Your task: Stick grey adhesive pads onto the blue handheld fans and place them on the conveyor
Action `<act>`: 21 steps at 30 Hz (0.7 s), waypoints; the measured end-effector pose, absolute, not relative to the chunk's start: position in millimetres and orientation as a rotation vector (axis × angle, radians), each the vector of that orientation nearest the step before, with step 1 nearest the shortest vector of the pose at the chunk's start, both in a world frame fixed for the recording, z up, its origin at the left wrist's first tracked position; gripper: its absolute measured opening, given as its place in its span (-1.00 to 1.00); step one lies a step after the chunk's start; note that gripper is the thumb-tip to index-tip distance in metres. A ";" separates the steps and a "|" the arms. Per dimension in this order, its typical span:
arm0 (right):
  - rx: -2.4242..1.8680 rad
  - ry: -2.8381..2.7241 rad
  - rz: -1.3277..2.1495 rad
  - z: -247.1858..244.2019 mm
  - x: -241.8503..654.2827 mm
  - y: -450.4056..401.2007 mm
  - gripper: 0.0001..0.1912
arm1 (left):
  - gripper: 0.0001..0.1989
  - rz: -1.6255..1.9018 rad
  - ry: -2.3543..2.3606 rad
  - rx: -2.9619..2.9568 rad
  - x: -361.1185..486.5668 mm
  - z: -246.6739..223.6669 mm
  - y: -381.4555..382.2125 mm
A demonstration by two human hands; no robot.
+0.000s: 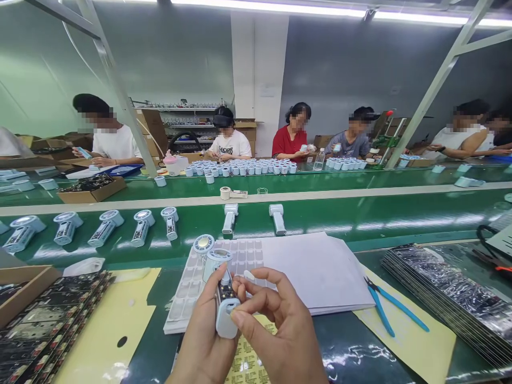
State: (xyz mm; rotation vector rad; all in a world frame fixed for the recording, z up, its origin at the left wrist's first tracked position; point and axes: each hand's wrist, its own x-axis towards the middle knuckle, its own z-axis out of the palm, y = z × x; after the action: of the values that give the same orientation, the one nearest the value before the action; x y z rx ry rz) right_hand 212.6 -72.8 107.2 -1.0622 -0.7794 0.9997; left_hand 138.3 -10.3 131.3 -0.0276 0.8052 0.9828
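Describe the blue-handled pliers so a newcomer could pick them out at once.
Start at the stack of white sheets on the near green bench, in front of the conveyor belt. Just past its right edge, on a yellow mat, lie the pliers. They are the only tool with long, thin blue handles, spread apart and pointing toward the lower right.

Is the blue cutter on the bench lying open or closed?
Open. The blue cutter lies flat on the yellow mat, right of the paper stack, its two handles spread apart; no hand touches it.
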 end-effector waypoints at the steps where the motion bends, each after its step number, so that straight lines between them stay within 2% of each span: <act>1: -1.059 -0.781 0.999 107.0 212.6 -72.7 -0.56 | -0.73 0.981 0.807 -0.028 138.0 131.2 -10.6; 13: -1.137 -0.827 1.008 108.8 214.9 -72.8 -0.63 | -0.76 0.977 0.811 -0.043 140.0 130.7 -11.1; 16: -1.166 -0.907 0.889 102.9 212.0 -74.8 -0.64 | -0.75 0.988 0.810 -0.084 141.0 130.3 -13.8; 19: -1.165 -1.052 0.628 95.9 210.1 -77.1 -0.50 | -0.74 1.027 0.823 -0.117 142.8 133.3 -20.8; 21: -1.171 -1.058 0.566 93.4 213.0 -78.2 -0.27 | -0.77 1.037 0.856 -0.090 144.5 137.2 -26.8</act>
State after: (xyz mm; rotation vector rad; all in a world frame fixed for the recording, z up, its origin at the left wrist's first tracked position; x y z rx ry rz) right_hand 213.0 -78.2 93.4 -1.1709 -1.0584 0.5655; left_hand 144.5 -26.8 137.2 -0.0896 0.8565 1.0375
